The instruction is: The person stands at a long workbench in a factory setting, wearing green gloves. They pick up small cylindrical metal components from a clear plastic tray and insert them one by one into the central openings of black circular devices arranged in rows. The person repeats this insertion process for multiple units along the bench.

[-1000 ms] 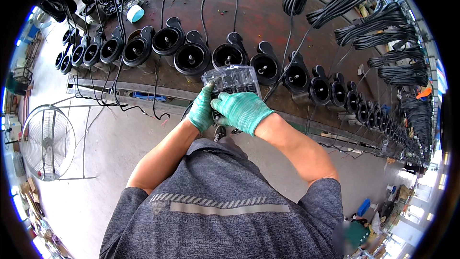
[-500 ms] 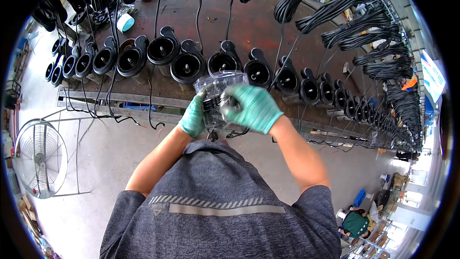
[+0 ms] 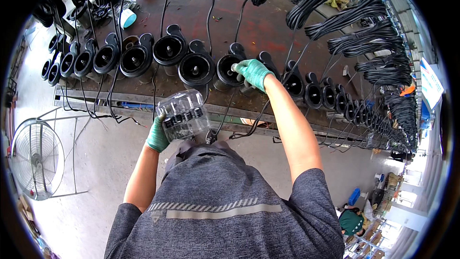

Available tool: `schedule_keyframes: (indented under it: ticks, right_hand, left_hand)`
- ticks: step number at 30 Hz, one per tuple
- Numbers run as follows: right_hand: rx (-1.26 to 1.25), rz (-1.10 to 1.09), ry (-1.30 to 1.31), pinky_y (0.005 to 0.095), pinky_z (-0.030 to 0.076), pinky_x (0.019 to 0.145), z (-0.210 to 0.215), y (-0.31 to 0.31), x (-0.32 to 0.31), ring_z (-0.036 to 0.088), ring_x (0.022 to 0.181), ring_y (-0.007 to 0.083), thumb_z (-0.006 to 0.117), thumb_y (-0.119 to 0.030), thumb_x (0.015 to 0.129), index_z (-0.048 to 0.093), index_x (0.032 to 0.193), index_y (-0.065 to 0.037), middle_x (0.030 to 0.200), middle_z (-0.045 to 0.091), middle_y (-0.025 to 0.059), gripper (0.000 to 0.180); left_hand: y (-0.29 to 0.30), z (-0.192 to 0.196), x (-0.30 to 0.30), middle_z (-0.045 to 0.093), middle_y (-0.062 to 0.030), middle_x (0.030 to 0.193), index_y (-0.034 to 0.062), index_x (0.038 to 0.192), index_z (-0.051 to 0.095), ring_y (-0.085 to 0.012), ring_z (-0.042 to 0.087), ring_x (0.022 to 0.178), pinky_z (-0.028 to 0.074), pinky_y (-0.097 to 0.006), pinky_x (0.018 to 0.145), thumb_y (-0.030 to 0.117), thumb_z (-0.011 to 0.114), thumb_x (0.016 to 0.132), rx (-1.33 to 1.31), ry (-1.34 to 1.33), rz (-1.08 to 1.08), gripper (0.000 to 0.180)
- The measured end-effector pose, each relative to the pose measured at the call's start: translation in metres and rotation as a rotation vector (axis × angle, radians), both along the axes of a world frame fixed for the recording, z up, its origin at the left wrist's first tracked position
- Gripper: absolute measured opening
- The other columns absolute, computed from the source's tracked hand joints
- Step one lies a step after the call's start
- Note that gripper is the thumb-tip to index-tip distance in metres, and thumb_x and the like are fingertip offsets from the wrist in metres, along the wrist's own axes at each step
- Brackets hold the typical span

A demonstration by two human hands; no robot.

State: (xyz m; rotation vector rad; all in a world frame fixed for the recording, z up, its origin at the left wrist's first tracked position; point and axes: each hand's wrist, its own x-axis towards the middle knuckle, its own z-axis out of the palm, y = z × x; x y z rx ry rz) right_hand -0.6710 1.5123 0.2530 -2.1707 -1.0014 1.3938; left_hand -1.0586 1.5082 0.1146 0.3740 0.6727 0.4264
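Observation:
My left hand [image 3: 157, 135], in a green glove, grips the side of a clear plastic tray [image 3: 178, 100] in front of the bench edge. A row of small black parts [image 3: 183, 116] sits in the tray. My right hand [image 3: 255, 74], also gloved in green, reaches over the row of round black housings. Its fingers are pinched together at the right rim of one housing [image 3: 220, 73]. A small light-coloured piece shows at the fingertips, too small to name. To the left, another black housing [image 3: 196, 68] has a metal shaft standing in its open cup.
Several more housings [image 3: 135, 61] line the bench [image 3: 201, 29], trailing black cables over its front edge. Coiled black cables [image 3: 321, 0] hang or lie along the far side. A light-blue roll [image 3: 128, 18] lies at back left. A large fan [image 3: 37, 159] stands left; a person [image 3: 351, 221] is at lower right.
My hands have parted. The left has moved the clear tray left and toward me; the right has left the tray and reached forward to a housing, fingers pinched.

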Motion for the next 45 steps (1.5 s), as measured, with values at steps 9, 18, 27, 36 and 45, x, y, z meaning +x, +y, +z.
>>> schedule_keyframes:
  ticks: [9,18,27,36,45]
  right_hand:
    - [0.337,0.321,-0.592,0.0474,0.053,0.096,-0.021,0.000,-0.006,0.067,0.113,0.0437,0.061,-0.028,0.104,0.067,0.125,-0.004,0.117,0.072,0.0252,0.033]
    - [0.076,0.598,-0.790,0.0520,0.057,0.087,-0.034,0.018,-0.016,0.071,0.104,0.0430,0.066,-0.020,0.099,0.065,0.110,0.000,0.108,0.074,0.0248,0.023]
    - [-0.039,0.514,-0.679,0.0461,0.057,0.099,-0.009,0.034,-0.043,0.069,0.117,0.0365,0.066,-0.028,0.093,0.074,0.124,-0.016,0.129,0.072,0.0126,0.033]
    - [0.207,0.082,-0.592,0.0396,0.048,0.113,-0.051,0.018,-0.027,0.063,0.132,0.0262,0.063,-0.028,0.096,0.074,0.129,-0.015,0.143,0.066,0.0110,0.037]
    - [0.664,-0.159,-0.503,0.0504,0.053,0.100,-0.056,-0.236,0.031,0.067,0.114,0.0431,0.068,-0.029,0.098,0.062,0.136,-0.003,0.125,0.069,0.0236,0.046]
  left_hand:
    - [0.084,-0.080,-0.029,0.069,-0.0142,0.135,0.0052,0.146,0.056,-0.0305,0.072,0.113,0.059,-0.050,0.099,0.047,0.060,0.105,-0.034,0.198,-0.105,0.059]
    - [0.072,-0.021,0.001,0.062,-0.0213,0.131,0.0027,0.139,0.057,-0.0433,0.061,0.119,0.053,-0.048,0.100,0.022,0.079,0.086,1.563,1.427,-0.043,0.061]
    - [0.053,0.073,0.189,0.037,-0.0205,0.166,0.0089,0.159,0.038,-0.0463,0.033,0.153,0.025,-0.061,0.125,0.023,0.085,0.071,2.062,0.679,-0.110,0.101]
    - [0.042,0.064,0.226,0.045,-0.0211,0.161,0.0031,0.158,0.039,-0.0434,0.040,0.150,0.032,-0.054,0.123,0.032,0.088,0.067,1.957,0.611,0.004,0.108]
    - [0.038,0.047,0.220,0.046,-0.0203,0.161,0.0010,0.158,0.042,-0.0367,0.043,0.150,0.030,-0.045,0.126,0.002,0.078,0.078,1.914,0.574,0.041,0.088]
